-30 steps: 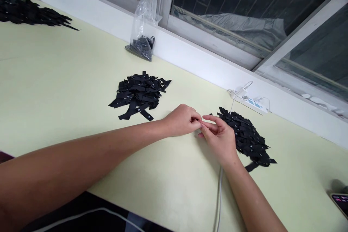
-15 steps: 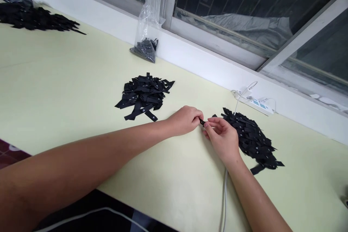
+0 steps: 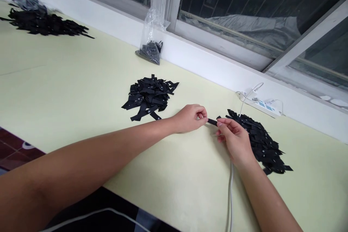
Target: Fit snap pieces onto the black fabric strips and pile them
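Between my two hands a short black fabric strip [image 3: 212, 121] is stretched just above the table. My left hand [image 3: 191, 117] pinches its left end between thumb and forefinger. The thumb and fingers of my right hand [image 3: 233, 137] close on the other end. Behind my left wrist lies a pile of black fabric strips [image 3: 150, 94], several with small white marks. A second pile of black strips [image 3: 265, 145] lies just right of my right hand, which covers part of it.
A clear plastic bag [image 3: 150, 49] with black pieces stands against the white ledge. Another dark heap [image 3: 49, 23] lies at the far left. A white power strip [image 3: 261, 105] sits at the back right. A pale cable [image 3: 231, 195] runs across the pale table [image 3: 176, 174] beneath my right wrist.
My hands have moved slightly apart, so more of the strip shows between them. The whole view has shifted a little, with things appearing further right.
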The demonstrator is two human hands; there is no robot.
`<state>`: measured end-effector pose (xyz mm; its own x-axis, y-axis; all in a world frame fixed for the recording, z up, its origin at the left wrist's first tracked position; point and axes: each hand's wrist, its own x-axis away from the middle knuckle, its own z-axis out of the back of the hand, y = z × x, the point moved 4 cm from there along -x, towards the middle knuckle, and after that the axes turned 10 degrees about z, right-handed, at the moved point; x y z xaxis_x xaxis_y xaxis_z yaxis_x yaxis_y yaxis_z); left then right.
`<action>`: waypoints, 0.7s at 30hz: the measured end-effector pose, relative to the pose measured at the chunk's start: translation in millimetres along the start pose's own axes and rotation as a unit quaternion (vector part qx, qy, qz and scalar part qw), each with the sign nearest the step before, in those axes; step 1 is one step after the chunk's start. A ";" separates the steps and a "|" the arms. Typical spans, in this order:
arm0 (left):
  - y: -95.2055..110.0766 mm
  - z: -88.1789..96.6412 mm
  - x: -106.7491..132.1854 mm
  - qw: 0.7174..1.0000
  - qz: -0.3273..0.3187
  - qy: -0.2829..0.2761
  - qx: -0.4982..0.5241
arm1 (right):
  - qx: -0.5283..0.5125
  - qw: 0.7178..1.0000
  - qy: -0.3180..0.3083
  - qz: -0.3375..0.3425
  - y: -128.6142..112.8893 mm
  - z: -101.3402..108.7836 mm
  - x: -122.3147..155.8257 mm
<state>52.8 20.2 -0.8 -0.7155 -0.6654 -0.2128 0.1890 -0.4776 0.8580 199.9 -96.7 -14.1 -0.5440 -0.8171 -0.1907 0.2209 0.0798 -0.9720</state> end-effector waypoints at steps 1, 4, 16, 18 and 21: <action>-1.0 0.1 -0.7 1.000 0.005 -0.003 0.010 | -0.005 1.000 0.003 0.002 -0.9 1.0 -0.2; -4.8 1.4 -3.1 0.998 0.025 0.008 0.051 | -0.014 0.999 0.026 0.017 -5.0 6.6 -1.8; -6.4 0.2 -2.2 0.997 0.013 0.012 -0.078 | 0.096 0.992 0.071 0.029 -0.3 23.2 -7.8; -7.6 0.5 -1.8 0.994 0.017 0.015 -0.103 | 0.125 0.990 0.055 0.037 0.7 22.5 -7.6; -8.1 1.9 -1.4 0.991 0.009 0.032 -0.133 | 0.143 0.988 0.044 0.043 2.6 23.2 -8.0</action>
<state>51.0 26.1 -6.5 -0.6680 -0.7062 -0.2346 0.3776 -0.5933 0.7109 223.6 -103.2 -11.9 -0.5781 -0.7611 -0.2939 0.4823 -0.0282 -0.8756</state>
